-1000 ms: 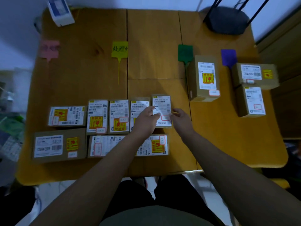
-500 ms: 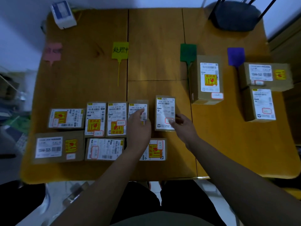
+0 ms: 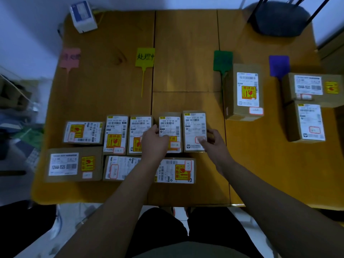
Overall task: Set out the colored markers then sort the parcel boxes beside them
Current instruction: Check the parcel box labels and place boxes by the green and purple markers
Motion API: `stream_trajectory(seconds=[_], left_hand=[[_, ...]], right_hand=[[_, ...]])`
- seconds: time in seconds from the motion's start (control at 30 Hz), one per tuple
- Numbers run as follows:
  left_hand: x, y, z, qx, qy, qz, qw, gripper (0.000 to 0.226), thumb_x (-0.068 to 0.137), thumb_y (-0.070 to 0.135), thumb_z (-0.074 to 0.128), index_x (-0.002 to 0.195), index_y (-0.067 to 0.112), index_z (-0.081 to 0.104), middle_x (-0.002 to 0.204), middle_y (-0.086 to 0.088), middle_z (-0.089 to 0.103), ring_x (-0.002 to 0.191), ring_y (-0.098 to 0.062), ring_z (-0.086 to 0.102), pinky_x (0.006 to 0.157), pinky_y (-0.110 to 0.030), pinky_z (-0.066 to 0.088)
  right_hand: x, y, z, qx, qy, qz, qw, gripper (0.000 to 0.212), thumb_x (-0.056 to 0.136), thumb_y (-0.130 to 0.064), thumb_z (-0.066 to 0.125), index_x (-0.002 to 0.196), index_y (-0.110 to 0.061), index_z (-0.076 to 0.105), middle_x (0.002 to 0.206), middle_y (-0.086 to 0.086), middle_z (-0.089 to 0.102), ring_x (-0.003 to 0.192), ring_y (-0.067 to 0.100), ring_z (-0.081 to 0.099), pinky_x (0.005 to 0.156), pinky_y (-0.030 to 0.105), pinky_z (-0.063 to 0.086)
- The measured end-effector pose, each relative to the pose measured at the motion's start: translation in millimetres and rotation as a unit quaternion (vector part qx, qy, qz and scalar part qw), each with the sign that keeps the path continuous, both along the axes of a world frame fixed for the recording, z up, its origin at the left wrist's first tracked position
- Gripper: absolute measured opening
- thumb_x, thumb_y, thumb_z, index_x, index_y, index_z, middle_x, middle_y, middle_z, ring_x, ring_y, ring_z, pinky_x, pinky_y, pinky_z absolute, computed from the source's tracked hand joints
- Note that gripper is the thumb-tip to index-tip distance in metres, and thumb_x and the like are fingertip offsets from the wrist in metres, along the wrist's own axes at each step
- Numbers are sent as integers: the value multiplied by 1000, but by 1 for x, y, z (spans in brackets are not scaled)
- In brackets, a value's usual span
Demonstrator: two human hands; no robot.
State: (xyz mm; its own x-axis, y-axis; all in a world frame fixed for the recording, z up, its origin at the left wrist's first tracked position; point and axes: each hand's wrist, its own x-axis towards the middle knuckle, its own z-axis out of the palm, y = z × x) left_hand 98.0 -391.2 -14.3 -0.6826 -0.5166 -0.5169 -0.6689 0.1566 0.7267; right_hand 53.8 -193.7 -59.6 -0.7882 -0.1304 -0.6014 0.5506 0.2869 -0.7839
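Head view: your right hand [image 3: 214,146] pinches the end box [image 3: 194,127] at its near right corner, thumb on top. The box sits just ahead-left of the palm, long axis pointing away from you. Your left hand [image 3: 155,144] lies bent-fingered on the next box [image 3: 169,125]; gripping or resting, you cannot tell. The right is nearer the green marker [image 3: 222,60] and purple marker [image 3: 278,66], far right. The yellow marker [image 3: 145,57] and pink marker [image 3: 70,57] lie far left on the wooden table [image 3: 186,53]; a chair [image 3: 279,17] stands beyond.

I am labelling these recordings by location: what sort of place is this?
Probably a room at home used for sorting parcels: a wooden table by a plain wall, a black chair behind it, labelled parcel boxes beside coloured markers.
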Motion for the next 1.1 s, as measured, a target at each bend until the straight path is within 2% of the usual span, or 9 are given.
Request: stream_trajectory(seconds=[0.03, 0.1, 0.2, 0.3, 0.37, 0.63, 0.73, 0.87, 1.1], left_hand=[[-1, -2, 0, 12, 7, -4, 1000, 36, 93, 5, 63, 105, 38, 69, 108, 8, 75, 71, 8, 69, 59, -28, 59], [-4, -7, 0, 44, 19, 0, 999, 43, 90, 0, 64, 119, 30, 73, 102, 9, 78, 75, -3, 74, 65, -35, 65], [-8, -17, 7, 82, 44, 24, 995, 50, 89, -2, 70, 135, 19, 66, 121, -4, 75, 94, -7, 72, 72, -28, 62], [-10, -27, 19, 106, 86, 37, 990, 51, 89, 2, 74, 134, 24, 68, 130, -1, 71, 120, -18, 65, 95, -42, 60], [-9, -32, 30, 134, 117, 48, 983, 49, 90, 6, 75, 131, 31, 70, 129, 6, 71, 125, -17, 64, 101, -46, 56], [6, -52, 86, 179, 216, 21, 960, 52, 93, 11, 76, 130, 46, 66, 146, 4, 61, 126, -23, 64, 103, -51, 55], [12, -64, 103, 237, 225, 34, 944, 59, 90, 9, 77, 139, 39, 60, 148, 1, 60, 128, -27, 63, 100, -50, 55], [17, -80, 120, 265, 235, 13, 935, 62, 91, 4, 74, 146, 24, 55, 140, 0, 66, 126, -28, 66, 101, -50, 55], [18, -91, 140, 273, 247, 2, 930, 50, 93, 3, 69, 137, 25, 62, 132, -2, 72, 115, -25, 73, 84, -36, 62]], right_hand=[[0, 2, 1, -7, 1, -5, 1000, 46, 101, -29, 67, 143, -25, 49, 130, 1, 69, 114, 18, 69, 90, 36, 59], [-2, 5, 3, -18, 0, -14, 1000, 39, 101, -28, 67, 135, -29, 50, 123, 1, 73, 106, 15, 73, 81, 29, 60], [-8, 8, 12, -45, -3, -33, 998, 37, 98, -26, 71, 131, -28, 53, 116, 3, 76, 96, 14, 78, 72, 24, 62], [-14, 6, 29, -72, 18, -45, 996, 44, 96, -25, 74, 134, -23, 53, 114, 5, 77, 98, 18, 79, 78, 33, 64], [-20, 2, 46, -89, 43, -56, 994, 47, 95, -22, 75, 136, -22, 53, 114, 5, 77, 96, 18, 79, 71, 25, 62], [-30, -12, 121, -122, 112, -39, 985, 52, 90, -21, 80, 136, -24, 56, 118, 6, 77, 99, 18, 79, 76, 30, 64], [-28, -15, 148, -139, 122, -23, 983, 52, 88, -21, 81, 134, -28, 58, 112, 4, 79, 99, 18, 79, 75, 29, 64], [-28, -19, 174, -159, 130, 13, 979, 51, 85, -17, 84, 125, -41, 62, 115, 5, 79, 104, 22, 78, 84, 39, 64], [-25, -24, 194, -181, 131, 23, 974, 51, 90, -17, 79, 136, -31, 61, 122, 12, 76, 110, 28, 76, 97, 49, 61]])
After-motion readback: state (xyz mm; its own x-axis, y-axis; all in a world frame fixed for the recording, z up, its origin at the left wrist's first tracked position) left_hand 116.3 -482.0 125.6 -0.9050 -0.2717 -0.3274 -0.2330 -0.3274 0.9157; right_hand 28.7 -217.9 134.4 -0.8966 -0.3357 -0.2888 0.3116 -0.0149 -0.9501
